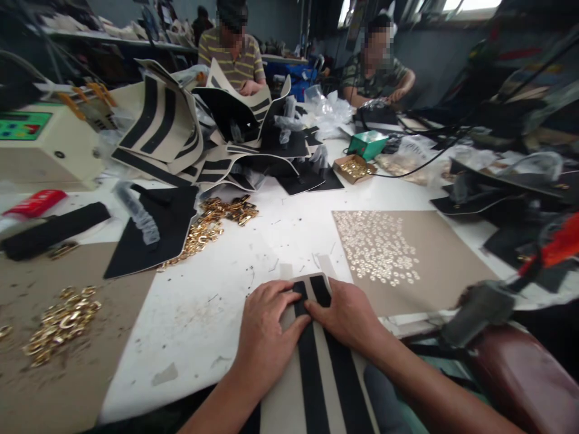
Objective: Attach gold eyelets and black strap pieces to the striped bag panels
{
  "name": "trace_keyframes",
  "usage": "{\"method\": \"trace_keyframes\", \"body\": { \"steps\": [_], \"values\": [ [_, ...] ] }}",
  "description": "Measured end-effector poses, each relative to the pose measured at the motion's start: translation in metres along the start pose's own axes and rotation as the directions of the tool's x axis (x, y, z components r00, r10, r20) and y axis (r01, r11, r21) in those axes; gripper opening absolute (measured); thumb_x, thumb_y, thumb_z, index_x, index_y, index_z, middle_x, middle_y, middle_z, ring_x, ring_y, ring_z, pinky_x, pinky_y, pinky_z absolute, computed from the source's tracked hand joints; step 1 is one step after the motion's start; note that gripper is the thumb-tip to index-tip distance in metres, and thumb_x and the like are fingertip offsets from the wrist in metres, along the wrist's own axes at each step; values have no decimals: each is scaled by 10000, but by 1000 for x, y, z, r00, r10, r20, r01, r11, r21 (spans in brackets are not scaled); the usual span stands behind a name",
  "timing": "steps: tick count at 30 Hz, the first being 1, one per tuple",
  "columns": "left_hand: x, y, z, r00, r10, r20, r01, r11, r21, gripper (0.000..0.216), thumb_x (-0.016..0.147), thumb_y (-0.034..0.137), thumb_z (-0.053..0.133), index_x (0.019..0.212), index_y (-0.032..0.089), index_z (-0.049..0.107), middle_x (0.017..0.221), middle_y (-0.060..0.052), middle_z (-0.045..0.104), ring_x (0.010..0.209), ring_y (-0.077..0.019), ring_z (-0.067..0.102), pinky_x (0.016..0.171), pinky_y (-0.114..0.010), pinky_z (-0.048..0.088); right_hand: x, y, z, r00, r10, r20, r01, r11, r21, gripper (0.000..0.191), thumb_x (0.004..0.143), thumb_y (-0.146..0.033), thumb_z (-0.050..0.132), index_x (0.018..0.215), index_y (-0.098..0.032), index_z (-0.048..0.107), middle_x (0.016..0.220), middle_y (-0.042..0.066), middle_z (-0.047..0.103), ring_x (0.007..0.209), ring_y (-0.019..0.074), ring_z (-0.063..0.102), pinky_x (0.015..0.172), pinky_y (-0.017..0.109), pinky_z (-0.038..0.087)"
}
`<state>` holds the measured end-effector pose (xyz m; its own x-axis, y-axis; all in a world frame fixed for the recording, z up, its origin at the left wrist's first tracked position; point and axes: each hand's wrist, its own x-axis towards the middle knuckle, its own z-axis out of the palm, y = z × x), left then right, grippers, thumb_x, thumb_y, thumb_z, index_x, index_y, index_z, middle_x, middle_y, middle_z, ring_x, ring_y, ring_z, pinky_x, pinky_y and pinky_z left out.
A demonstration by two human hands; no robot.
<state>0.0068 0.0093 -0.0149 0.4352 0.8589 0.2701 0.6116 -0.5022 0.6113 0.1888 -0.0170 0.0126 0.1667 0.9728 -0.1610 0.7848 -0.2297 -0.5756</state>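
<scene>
A beige panel with black stripes (319, 361) extends from the table's front edge toward me, its far end lying on the white tabletop. My left hand (274, 325) grips it near the far left edge, with fingers and thumb on the upper face. On the opposite edge, my right hand (348, 313) holds the panel with its thumb pressed on top; its other fingers are mostly hidden along the side. Both thumbs point inward over the left black stripe, close together. Two pale strips (325, 264) stick to the table just beyond the panel.
Small ring-shaped pieces (377, 247) cover a brown sheet at right. Gold hardware (63, 325) lies at left, with more gold pieces (203, 232) near black panels. Striped panels (158, 120) are heaped behind. A machine arm (479, 307) stands at right. Two people sit across the table.
</scene>
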Motion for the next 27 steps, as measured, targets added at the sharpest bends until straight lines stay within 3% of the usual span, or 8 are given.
{"method": "trace_keyframes", "body": {
  "steps": [3,5,7,10,13,18,22,27],
  "values": [
    [1,-7,3,999,26,-20,-26,1000,-7,298,798,231,840,1070,271,725,1249,-52,709,1199,-327,614,1038,-554,468,-7,11,-8,989,22,-146,14,970,243,362,854,-368,683,1178,-207,696,885,28,737,715,183,650,687,291,495],
    [1,-10,4,999,43,-30,-44,999,-15,271,814,245,820,1065,281,727,1251,-46,710,1199,-328,617,1030,-553,473,-15,34,-18,956,82,-281,23,937,350,402,877,-405,663,1214,-186,682,885,25,710,676,162,615,670,286,512],
    [1,-12,5,998,59,-39,-59,998,-20,248,824,262,807,1058,287,728,1251,-42,712,1195,-326,620,1021,-549,479,-25,67,-29,909,141,-392,1,940,340,389,892,-453,643,1138,-160,712,851,38,691,681,176,608,676,305,521],
    [0,-14,6,997,68,-47,-69,997,-17,240,830,280,803,1057,290,727,1251,-39,714,1189,-322,625,1018,-546,479,-37,117,-46,869,167,-466,-70,973,218,375,897,-477,622,1057,-161,744,825,50,698,714,209,621,732,347,519],
    [-1,-14,6,996,69,-53,-69,998,-10,236,832,283,805,1055,284,729,1247,-46,715,1188,-322,625,1023,-546,473,-38,144,-56,882,134,-451,-82,988,132,366,914,-455,583,1080,-174,750,903,63,732,784,228,659,802,365,519],
    [-2,-10,4,997,54,-47,-54,998,-9,252,820,260,814,1058,285,734,1252,-46,715,1198,-323,621,1033,-544,469,-30,145,-61,925,58,-375,-73,997,-24,340,913,-414,556,1026,-177,773,933,82,756,877,260,692,853,379,508],
    [-3,-8,3,998,43,-46,-43,999,-17,243,827,263,811,1057,283,737,1257,-41,713,1208,-316,621,1043,-538,466,-40,138,-61,946,47,-321,-59,998,-26,280,897,-378,573,920,-204,790,928,67,761,905,262,700,875,377,504],
    [-4,-3,1,999,23,-35,-23,999,-22,253,819,266,825,1057,281,742,1249,-37,715,1219,-314,617,1054,-533,453,-65,135,-58,976,-22,-216,31,999,43,261,910,-381,597,966,-218,793,957,65,746,943,249,689,894,363,506]
  ]
}}
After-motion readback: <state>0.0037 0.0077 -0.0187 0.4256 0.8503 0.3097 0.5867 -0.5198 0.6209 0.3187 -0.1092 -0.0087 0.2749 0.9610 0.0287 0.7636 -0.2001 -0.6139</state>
